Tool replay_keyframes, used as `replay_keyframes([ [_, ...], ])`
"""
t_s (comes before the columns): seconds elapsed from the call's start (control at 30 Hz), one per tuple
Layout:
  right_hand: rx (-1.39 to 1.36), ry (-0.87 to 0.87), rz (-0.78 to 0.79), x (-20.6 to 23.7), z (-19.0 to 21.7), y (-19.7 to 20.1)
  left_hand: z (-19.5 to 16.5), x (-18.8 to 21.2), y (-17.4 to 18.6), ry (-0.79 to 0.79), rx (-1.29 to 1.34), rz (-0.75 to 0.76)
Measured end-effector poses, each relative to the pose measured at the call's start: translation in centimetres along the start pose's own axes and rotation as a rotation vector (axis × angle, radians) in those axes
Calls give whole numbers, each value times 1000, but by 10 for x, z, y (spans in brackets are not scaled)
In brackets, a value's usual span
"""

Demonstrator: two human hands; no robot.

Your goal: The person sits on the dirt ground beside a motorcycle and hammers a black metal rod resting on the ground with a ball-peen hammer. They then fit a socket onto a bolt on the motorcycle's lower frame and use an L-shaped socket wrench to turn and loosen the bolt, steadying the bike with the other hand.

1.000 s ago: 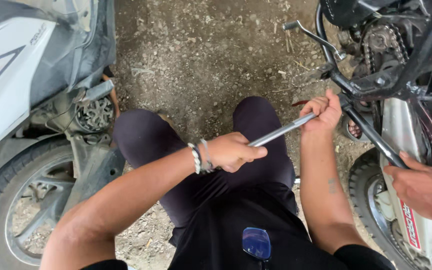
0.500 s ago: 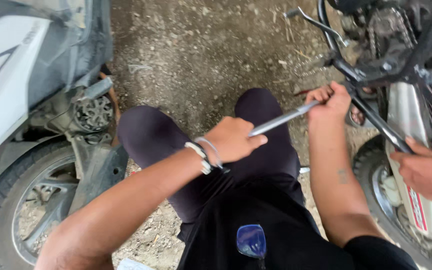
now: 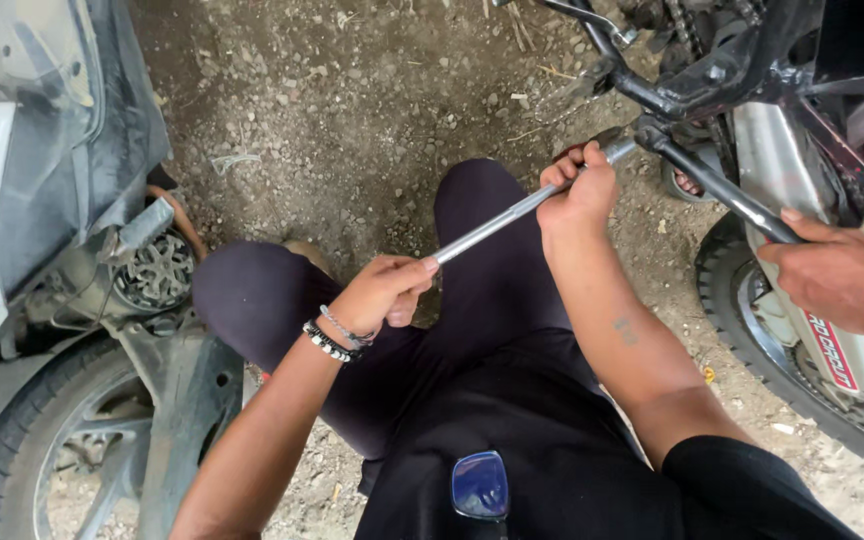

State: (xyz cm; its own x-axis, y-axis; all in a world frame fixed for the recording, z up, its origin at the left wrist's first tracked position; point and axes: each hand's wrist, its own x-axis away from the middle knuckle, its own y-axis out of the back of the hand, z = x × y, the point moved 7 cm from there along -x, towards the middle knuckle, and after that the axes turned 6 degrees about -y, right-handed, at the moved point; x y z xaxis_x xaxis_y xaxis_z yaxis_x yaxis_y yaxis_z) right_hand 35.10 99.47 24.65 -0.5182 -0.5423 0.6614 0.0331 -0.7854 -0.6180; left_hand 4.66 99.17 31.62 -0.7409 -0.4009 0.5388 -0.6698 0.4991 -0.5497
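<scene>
While both hands grip it, long wrench (image 3: 497, 222) points up-right.

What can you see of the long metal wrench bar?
The wrench bar is a slim, straight, shiny steel-looking rod, running diagonally from lower left to upper right above the person's lap. The left hand grips its near end; the right hand wraps its far end, where its tip meets the motorcycle frame.

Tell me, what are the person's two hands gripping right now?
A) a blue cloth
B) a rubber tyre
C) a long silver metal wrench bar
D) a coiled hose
C: the left hand wraps the near end of the long silver wrench bar, and the right hand grips it near the motorcycle frame.
</scene>
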Motion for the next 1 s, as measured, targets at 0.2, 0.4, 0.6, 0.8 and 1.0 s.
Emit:
replay_keyframes([
  [0.2,-97,12,-104,-30,16,7,-32,-13,-11,43,125,-2],
  [0.4,-127,-35,-110,-39,30,-9,-70,-21,-43,139,394,103],
  [0.6,-103,-124,-91,-44,38,-7,-82,-14,-55,-134,-487,-104],
  [0.8,-614,-431,430,-38,18,-17,-98,7,-92,-421,-1345,-188],
  [1.0,-655,-408,670,-37,25,-24,-98,3,-91,-375,-1467,-120],
])
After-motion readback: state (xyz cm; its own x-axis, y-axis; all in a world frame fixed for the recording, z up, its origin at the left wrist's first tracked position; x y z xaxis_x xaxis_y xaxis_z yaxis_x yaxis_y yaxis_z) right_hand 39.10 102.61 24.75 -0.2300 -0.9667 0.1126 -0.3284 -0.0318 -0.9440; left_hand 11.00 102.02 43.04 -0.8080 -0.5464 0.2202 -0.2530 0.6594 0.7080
